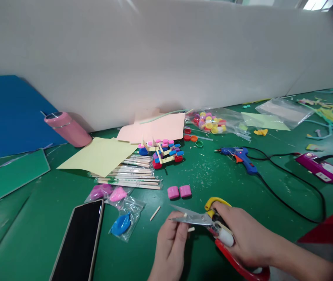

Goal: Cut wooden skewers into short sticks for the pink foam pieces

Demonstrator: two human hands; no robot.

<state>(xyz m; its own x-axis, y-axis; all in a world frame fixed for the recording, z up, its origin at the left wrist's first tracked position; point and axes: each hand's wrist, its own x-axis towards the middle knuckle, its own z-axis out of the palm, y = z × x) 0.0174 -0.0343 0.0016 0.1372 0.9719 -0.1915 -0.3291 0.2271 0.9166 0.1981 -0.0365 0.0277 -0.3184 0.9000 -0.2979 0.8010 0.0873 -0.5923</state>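
Note:
My right hand (242,234) is wrapped round scissors (197,219) with one yellow and one red handle, their blades parted and pointing left. Between the thumb and finger of my left hand (170,246) is a small wooden stick (185,215), which lies at the blades. A short pale piece (191,229) shows just right of my left thumb. Two pink caps (179,191) stand side by side beyond the blades. Another cut stick (155,213) lies on the green table, left of my left hand.
A phone (78,242) and bagged clay (121,224) lie at the left. Farther back are bundled sticks (131,175), a small colourful model (166,153) and bagged caps (210,123). A blue glue gun (241,156) with a trailing black cord lies at the right.

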